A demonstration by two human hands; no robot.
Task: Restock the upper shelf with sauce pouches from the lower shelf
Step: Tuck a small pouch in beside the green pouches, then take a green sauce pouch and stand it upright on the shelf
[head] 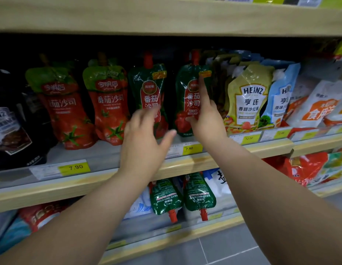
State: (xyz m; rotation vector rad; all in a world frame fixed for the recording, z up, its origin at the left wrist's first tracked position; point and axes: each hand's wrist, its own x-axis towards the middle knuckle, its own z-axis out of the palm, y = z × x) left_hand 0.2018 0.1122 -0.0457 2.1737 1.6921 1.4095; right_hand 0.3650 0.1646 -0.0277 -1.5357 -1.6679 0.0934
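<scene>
Two green tomato ketchup pouches with red caps stand side by side on the upper shelf (101, 180). My right hand (208, 123) holds the right pouch (187, 92), index finger stretched up its front and thumb low on it. My left hand (145, 134) hovers with spread fingers in front of the left pouch (147, 83), slightly blurred and holding nothing. On the lower shelf (166, 240), two more green pouches (164, 199) (200, 196) lie cap-forward, upside down, below my arms.
Red tomato sauce pouches (66, 111) (109, 104) stand left of the green ones, dark Heinz pouches (11, 127) further left. Heinz salad dressing pouches (248, 98) (281, 100) crowd the right side. A wooden shelf board (166, 18) hangs close above. Yellow price tags (74, 167) line the shelf edge.
</scene>
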